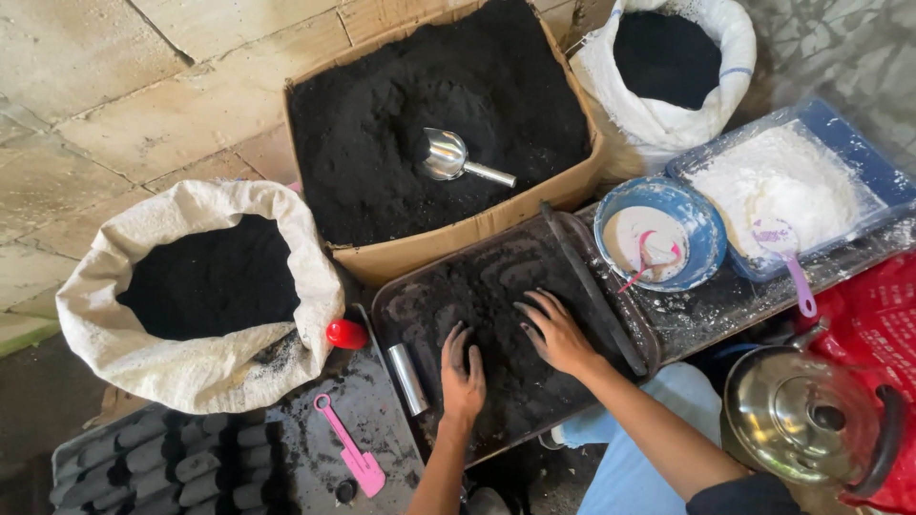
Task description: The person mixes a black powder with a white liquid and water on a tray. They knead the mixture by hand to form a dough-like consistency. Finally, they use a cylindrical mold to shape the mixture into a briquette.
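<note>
Cardboard box (pixel 458 243) and metal tube (pixel 408 379) hem the tray (pixel 401 305).

Kettle (pixel 811 420) cut off at right edge

A steel scoop (pixel 447 157) lies in the cardboard box (pixel 458 238), near two white sacks (pixel 191 367) and a kettle (pixel 801 420).

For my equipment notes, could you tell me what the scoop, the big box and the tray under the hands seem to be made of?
The scoop looks like polished metal: silvery, with bright reflections. The big box seems plain brown cardboard, matt, with folded flaps. The tray is dark and thin-rimmed, probably metal, though black powder coats it. Left hand and right hand press flat into that powder.
</note>
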